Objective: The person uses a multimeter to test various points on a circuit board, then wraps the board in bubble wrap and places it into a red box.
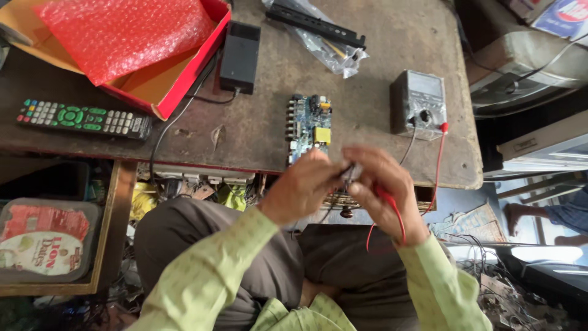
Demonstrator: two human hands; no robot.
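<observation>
- The worn wooden table (380, 37) fills the upper part of our view; its near edge runs just above our hands.
- An open red box (184, 86) with a sheet of red bubble wrap (122, 34) sits at the far left of the table.
- A black remote control (82, 118) with green and white buttons lies below the box, near the table's left edge.
- A black power adapter (240, 56) rests just right of the box.
- A grey multimeter (419, 103) stands to the right, with a red lead (438, 160) and a dark one trailing down towards our hands.
- A blue circuit board (310, 125) lies at mid-table, its near end hidden behind our left hand.
- Our left hand (300, 187) and right hand (383, 193) meet over our lap, fingertips pinched together on a small part (350, 172) too blurred to identify; the red lead runs across our right hand.
</observation>
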